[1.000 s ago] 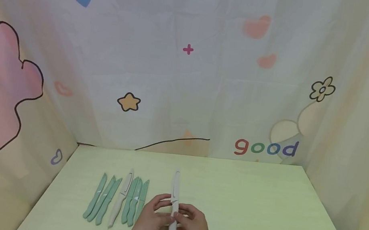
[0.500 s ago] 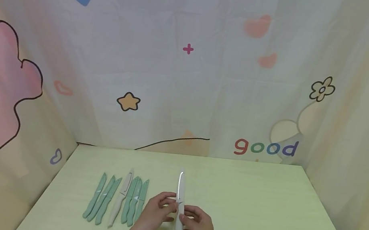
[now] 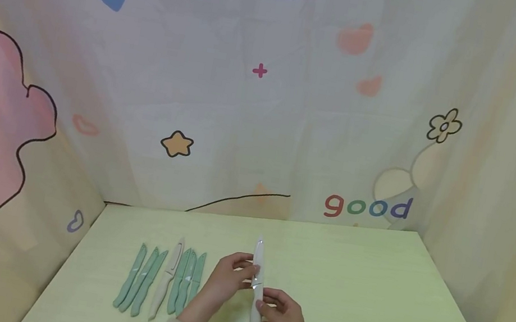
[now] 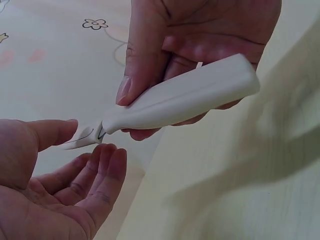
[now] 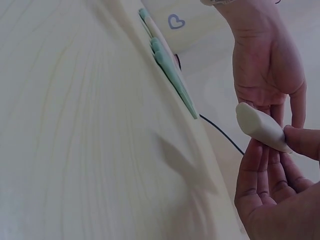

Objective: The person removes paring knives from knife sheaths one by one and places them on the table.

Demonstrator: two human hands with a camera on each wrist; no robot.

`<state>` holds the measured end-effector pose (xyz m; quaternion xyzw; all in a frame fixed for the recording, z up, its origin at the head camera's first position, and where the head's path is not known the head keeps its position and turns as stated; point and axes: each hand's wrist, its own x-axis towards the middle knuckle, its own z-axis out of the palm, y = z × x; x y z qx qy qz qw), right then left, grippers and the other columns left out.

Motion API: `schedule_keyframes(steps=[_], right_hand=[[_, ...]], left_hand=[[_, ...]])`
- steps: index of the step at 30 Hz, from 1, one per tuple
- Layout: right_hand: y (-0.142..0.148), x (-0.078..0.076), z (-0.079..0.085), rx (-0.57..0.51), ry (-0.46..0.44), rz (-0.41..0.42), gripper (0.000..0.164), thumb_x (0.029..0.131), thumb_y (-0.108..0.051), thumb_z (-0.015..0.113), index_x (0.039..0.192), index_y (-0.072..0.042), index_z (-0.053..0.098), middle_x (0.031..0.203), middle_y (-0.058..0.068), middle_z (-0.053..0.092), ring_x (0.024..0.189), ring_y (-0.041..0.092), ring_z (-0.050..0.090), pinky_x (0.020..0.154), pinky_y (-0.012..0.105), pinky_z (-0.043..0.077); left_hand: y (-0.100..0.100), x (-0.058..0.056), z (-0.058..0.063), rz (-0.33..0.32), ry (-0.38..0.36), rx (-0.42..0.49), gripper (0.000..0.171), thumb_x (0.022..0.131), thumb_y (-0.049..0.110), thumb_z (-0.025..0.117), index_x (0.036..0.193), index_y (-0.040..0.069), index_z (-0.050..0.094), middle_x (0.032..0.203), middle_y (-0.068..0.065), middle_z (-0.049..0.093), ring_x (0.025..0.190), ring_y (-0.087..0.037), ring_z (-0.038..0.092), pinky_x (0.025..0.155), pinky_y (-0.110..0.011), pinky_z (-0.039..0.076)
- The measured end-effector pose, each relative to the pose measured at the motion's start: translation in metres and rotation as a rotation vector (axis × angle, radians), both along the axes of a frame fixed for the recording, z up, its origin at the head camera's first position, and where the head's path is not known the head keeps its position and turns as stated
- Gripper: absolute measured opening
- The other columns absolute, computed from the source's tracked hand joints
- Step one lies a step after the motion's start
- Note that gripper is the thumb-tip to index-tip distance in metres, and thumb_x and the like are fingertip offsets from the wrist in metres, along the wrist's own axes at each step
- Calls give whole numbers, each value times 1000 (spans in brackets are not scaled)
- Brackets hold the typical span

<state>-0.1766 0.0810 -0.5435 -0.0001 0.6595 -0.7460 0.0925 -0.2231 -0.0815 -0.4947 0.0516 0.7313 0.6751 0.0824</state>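
A white knife (image 3: 255,320) with a pale blade cover is held above the table, its tip pointing away from me. My right hand (image 3: 284,319) grips the handle, thumb on one side and fingers under it. My left hand (image 3: 228,280) pinches the covered blade just past the handle. In the left wrist view the thick white handle (image 4: 190,95) is seen from its butt end, and the left thumb and fingers (image 4: 107,162) lie on either side of the cover. The right wrist view shows the handle butt (image 5: 255,122) between the right thumb and fingers.
Left of my hands several green knives (image 3: 143,281) lie side by side on the pale table (image 3: 342,300), with another white knife (image 3: 165,279) among them. A printed curtain (image 3: 228,93) encloses the table at the back and sides.
My left hand has slid forward from beside the handle onto the covered blade. Both hands and the knife have shifted slightly right. The knives on the table lie as before.
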Motion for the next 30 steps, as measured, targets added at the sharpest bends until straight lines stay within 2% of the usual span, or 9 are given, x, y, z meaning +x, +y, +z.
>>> schedule_keyframes(steps=[5, 13, 21, 30], right_hand=[[2, 0, -3, 5, -2, -3, 38, 89, -17, 69, 121, 1, 59, 109, 13, 64, 92, 23, 61, 71, 38, 59], [6, 2, -6, 5, -39, -10, 38, 91, -17, 67, 123, 2, 58, 109, 12, 64, 90, 21, 60, 70, 37, 59], [10, 4, -3, 19, -49, -13, 40, 91, -15, 66, 124, 5, 57, 104, 13, 64, 87, 22, 61, 71, 43, 60], [16, 6, -5, 15, -39, 23, 37, 92, -18, 66, 119, 7, 60, 97, 8, 67, 85, 22, 62, 70, 40, 60]], left_hand=[[2, -18, -21, 1, -4, -16, 35, 93, 22, 65, 121, 2, 61, 105, -12, 64, 90, -23, 63, 80, -41, 59], [5, -20, -15, -16, 1, -20, 21, 91, 15, 67, 108, 2, 66, 97, -12, 64, 84, -21, 64, 75, -36, 61], [9, -23, -18, -35, 2, -25, 19, 92, 12, 65, 109, 2, 66, 97, -12, 63, 83, -22, 64, 73, -35, 61], [13, -23, -18, -33, -10, 0, 18, 91, 11, 66, 107, 1, 66, 96, -12, 64, 83, -22, 65, 74, -35, 61]])
